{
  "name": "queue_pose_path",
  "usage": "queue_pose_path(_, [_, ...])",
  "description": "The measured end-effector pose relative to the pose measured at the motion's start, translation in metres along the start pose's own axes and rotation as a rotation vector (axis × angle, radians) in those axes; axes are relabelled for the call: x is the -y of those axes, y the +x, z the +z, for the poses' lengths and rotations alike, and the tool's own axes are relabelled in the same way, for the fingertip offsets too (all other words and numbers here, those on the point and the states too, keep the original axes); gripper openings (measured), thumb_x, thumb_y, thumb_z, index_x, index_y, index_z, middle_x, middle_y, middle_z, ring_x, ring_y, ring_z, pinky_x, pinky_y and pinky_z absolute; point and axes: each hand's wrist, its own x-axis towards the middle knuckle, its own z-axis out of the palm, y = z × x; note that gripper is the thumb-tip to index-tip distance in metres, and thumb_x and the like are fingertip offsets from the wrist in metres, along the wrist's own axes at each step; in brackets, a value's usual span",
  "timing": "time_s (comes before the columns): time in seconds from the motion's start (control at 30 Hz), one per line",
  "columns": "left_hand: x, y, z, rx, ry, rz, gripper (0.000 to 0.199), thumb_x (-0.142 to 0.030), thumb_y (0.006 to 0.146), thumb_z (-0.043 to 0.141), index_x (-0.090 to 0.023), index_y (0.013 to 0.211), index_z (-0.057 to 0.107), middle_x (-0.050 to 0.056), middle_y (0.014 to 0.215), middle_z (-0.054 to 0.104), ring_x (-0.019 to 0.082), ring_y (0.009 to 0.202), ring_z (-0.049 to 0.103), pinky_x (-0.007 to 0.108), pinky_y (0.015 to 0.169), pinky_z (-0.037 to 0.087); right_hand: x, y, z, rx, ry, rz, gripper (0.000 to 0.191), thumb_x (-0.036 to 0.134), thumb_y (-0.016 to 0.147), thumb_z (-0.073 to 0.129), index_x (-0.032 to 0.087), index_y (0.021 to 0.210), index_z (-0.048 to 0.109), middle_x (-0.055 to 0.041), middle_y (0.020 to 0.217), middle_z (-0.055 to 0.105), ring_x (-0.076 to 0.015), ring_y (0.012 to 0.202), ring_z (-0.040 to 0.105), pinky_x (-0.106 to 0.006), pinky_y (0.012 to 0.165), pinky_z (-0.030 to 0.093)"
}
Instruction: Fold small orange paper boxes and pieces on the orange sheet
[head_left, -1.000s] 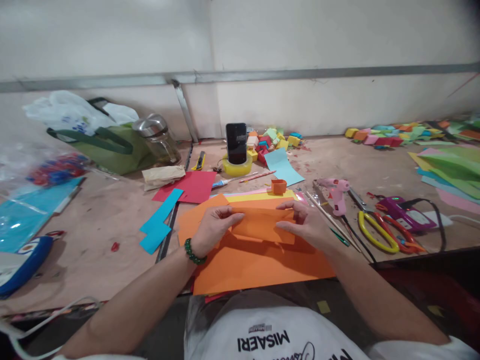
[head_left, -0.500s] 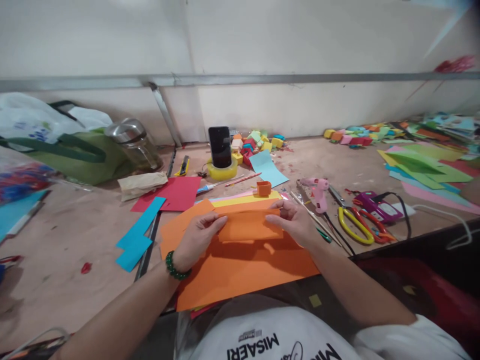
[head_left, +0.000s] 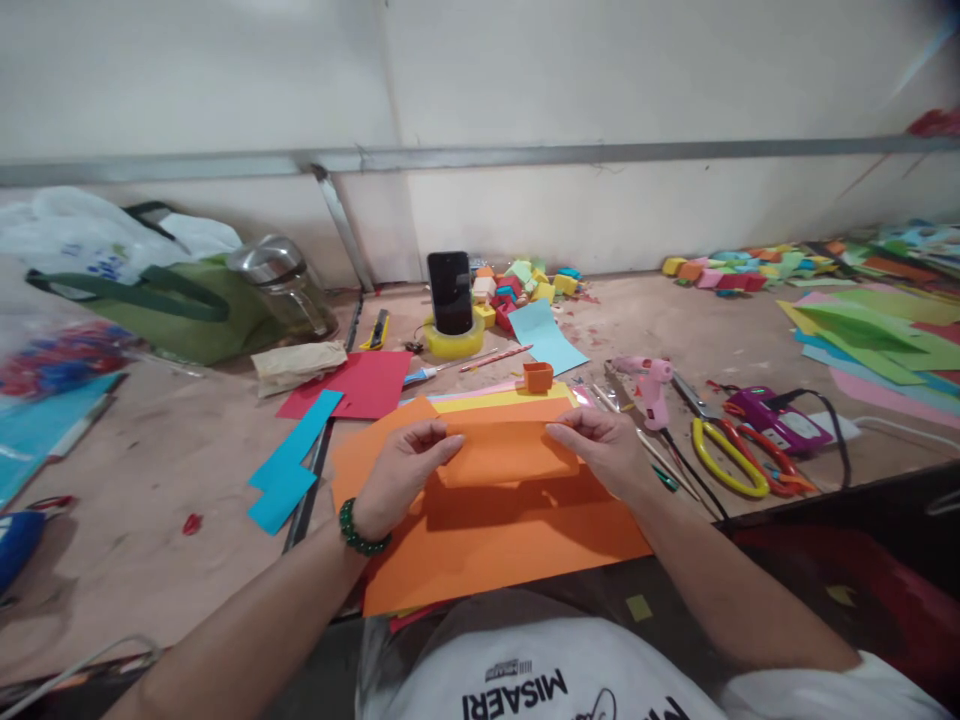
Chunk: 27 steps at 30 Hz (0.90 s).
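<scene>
Between both hands a small piece of orange paper [head_left: 511, 455] is held up by its two ends, its upper edge bent over. My left hand [head_left: 409, 465], with a green bead bracelet [head_left: 358, 530] at the wrist, pinches the left end between thumb and fingers. At the right end my right hand [head_left: 600, 448] pinches it the same way. Large orange sheets [head_left: 495, 570] lie beneath, on top of yellow paper [head_left: 491, 400]. Just beyond the hands sits a small folded orange paper box [head_left: 538, 377].
A phone [head_left: 451, 292] stands in a yellow tape roll [head_left: 454, 338]. To the right lie a pink glue gun [head_left: 654, 385], yellow-handled scissors [head_left: 727, 460] and a purple device [head_left: 784, 418]. Blue strips [head_left: 296, 455], red paper [head_left: 367, 385] and a cutter [head_left: 381, 330] lie left.
The view has shifted slightly, so most things appear a little further right. Both hands keep their pinch on the orange paper, which looks nearly the same.
</scene>
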Motion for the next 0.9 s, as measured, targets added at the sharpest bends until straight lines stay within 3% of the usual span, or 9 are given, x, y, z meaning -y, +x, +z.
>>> queue_pose_path(0.3, [-0.011, -0.005, 0.001, -0.016, -0.003, -0.002, 0.033, -0.044, 0.058, 0.077, -0.016, 0.061, 0.059, -0.004, 0.058, 0.05, 0.008, 0.055, 0.041, 0.021, 0.052, 0.034, 0.009, -0.001, 0.003, -0.015, -0.007, -0.018, 0.035, 0.051, 0.065, 0.074, 0.017, 0.064, 0.066, 0.0002, 0.054, 0.057, -0.0099, 0.048, 0.046, -0.023, 0.043, 0.038])
queue_pose_path(0.5, [-0.018, -0.009, 0.0, -0.003, 0.053, 0.051, 0.032, -0.045, 0.061, 0.075, -0.017, 0.057, 0.06, -0.002, 0.056, 0.052, 0.01, 0.056, 0.045, 0.022, 0.054, 0.039, 0.017, -0.001, 0.006, -0.003, 0.011, -0.03, 0.034, 0.051, 0.066, 0.072, 0.017, 0.064, 0.066, -0.0011, 0.056, 0.06, -0.0113, 0.05, 0.05, -0.024, 0.045, 0.04])
queue_pose_path(0.7, [-0.013, -0.006, -0.002, -0.009, 0.098, 0.066, 0.031, -0.044, 0.061, 0.076, -0.017, 0.058, 0.062, -0.001, 0.057, 0.055, 0.011, 0.056, 0.047, 0.022, 0.053, 0.039, 0.014, 0.0, 0.006, 0.0, 0.05, -0.008, 0.031, 0.047, 0.066, 0.071, 0.017, 0.063, 0.064, 0.0013, 0.05, 0.056, -0.0085, 0.044, 0.043, -0.022, 0.04, 0.035])
queue_pose_path(0.9, [-0.011, -0.004, -0.003, -0.016, 0.109, 0.065, 0.03, -0.044, 0.061, 0.076, -0.017, 0.059, 0.063, 0.0, 0.058, 0.058, 0.012, 0.057, 0.049, 0.022, 0.053, 0.041, 0.01, 0.001, 0.005, -0.015, 0.062, -0.017, 0.03, 0.046, 0.065, 0.073, 0.017, 0.064, 0.065, 0.0001, 0.054, 0.061, -0.0091, 0.047, 0.048, -0.021, 0.043, 0.038])
